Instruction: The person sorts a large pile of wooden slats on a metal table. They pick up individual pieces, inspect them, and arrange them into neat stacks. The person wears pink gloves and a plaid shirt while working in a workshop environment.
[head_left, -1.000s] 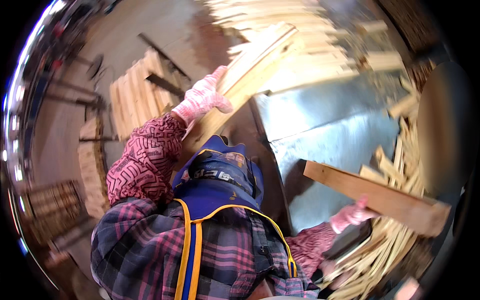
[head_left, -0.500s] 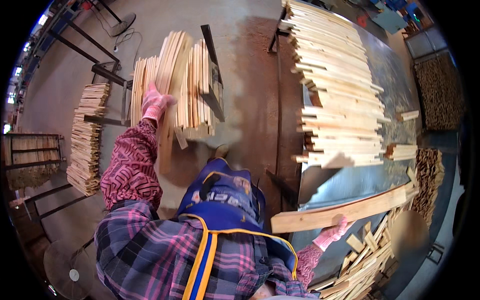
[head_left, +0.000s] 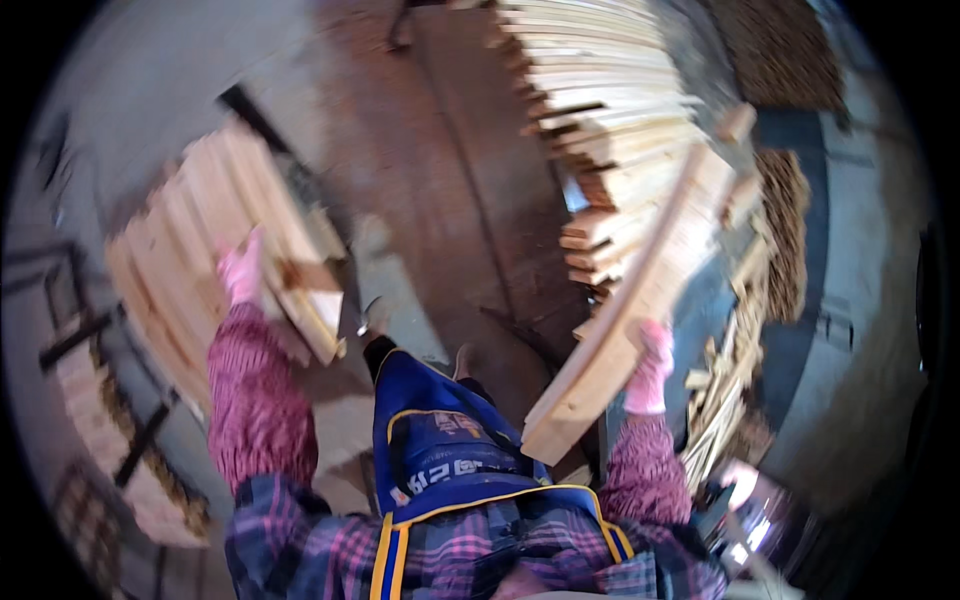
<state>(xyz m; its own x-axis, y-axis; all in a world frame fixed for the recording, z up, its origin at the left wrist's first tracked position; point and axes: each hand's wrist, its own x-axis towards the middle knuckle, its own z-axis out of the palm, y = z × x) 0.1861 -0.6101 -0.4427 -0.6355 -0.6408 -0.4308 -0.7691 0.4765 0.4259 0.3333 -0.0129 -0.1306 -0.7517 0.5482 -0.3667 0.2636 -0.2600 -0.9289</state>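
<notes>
My left hand (head_left: 241, 270), in a pink glove, lies against the wooden boards (head_left: 180, 265) stacked at the left. Its fingers look stretched out over the board faces, though motion smears them. At the right, my gloved right hand (head_left: 650, 365) is closed around the near side of a long pale wooden board (head_left: 590, 375). This board slants from near my apron up toward the far right, over the end of a row of wooden strips (head_left: 610, 65). A seam along it suggests more than one layer; I cannot tell for sure.
A lower stack of boards (head_left: 130, 440) stands by dark metal bars (head_left: 145, 440) at the far left. Loose offcuts (head_left: 735, 350) lie in a heap beyond my right hand. Brown bundled wood (head_left: 780, 50) is at the far right. My blue apron (head_left: 440, 430) shows below.
My view has turned to the right and blurred. The boards raised in my left hand now appear level with the left stack. The right-hand board has swung from nearly crosswise to a steep slant.
</notes>
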